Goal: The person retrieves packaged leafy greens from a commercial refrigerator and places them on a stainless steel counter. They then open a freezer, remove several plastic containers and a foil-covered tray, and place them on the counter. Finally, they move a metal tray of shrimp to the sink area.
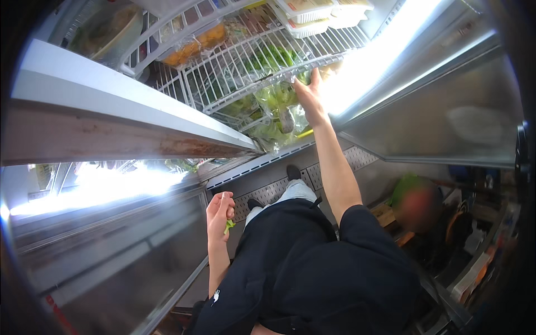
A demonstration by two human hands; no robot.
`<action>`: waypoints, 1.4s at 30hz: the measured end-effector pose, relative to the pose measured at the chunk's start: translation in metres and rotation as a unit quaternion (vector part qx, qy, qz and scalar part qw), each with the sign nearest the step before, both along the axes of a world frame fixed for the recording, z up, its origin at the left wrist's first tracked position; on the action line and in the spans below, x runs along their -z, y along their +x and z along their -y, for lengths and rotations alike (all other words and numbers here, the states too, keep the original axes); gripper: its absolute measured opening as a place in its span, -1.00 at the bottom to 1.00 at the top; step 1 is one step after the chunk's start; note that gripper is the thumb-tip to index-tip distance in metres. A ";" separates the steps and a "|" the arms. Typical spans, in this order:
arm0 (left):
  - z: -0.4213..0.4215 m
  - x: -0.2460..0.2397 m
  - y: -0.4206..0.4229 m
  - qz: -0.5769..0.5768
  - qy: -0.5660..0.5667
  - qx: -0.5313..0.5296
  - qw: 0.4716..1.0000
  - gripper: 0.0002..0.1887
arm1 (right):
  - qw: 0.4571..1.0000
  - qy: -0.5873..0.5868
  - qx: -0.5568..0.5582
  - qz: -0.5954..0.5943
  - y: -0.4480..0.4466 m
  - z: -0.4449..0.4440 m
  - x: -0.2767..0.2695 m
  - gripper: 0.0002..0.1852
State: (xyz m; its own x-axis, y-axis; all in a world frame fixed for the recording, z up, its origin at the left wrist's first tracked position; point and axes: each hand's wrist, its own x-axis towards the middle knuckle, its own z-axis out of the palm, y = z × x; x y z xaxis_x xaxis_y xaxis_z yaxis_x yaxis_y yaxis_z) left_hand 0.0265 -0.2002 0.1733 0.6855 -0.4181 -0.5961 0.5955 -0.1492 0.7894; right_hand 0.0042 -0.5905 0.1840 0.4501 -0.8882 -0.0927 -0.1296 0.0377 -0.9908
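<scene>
Inside a lit display refrigerator, my right hand (pixel 310 98) reaches under the front edge of a white wire shelf (pixel 234 93). Its thumb and a finger are spread beside clear plastic bags of green vegetables (pixel 278 100); whether it grips one is unclear, since the fingertips are partly hidden. My left hand (pixel 220 213) is low in front of my body, fingers curled around a small piece of green leaf (pixel 229 226) that pokes out below them. Above the bags, the wire shelf carries packed orange produce (pixel 194 46) and white plastic trays (pixel 303 19).
A glass door (pixel 444 104) stands open at the right, another (pixel 121 259) at the lower left. The white door post (pixel 125 104) runs between two refrigerator bays. A person (pixel 416 205), blurred, is at the right near crowded shelves. Perforated floor plates (pixel 268 192) lie under my feet.
</scene>
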 end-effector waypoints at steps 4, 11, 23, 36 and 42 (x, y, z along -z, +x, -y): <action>0.013 0.006 -0.017 0.019 0.008 -0.043 0.999 -0.74 | 0.971 -0.217 0.090 -0.033 0.049 0.032 0.053 -0.03; -0.011 0.017 -0.028 0.029 0.052 -0.127 0.990 -0.74 | 0.932 -0.347 0.102 0.006 0.081 0.027 0.059 -0.07; -0.041 0.049 -0.005 0.025 0.039 -0.016 0.999 -0.75 | 0.956 -0.276 0.100 -0.014 -0.001 -0.029 0.049 -0.14; -0.447 0.232 -0.082 -0.282 0.291 -0.366 0.838 -0.77 | 0.828 -0.082 0.555 -0.019 -0.493 0.031 0.123 -0.51; -0.544 0.087 -0.080 0.234 0.164 -0.669 0.686 -0.41 | 0.811 -0.003 0.585 0.035 -0.629 0.161 -0.006 -0.18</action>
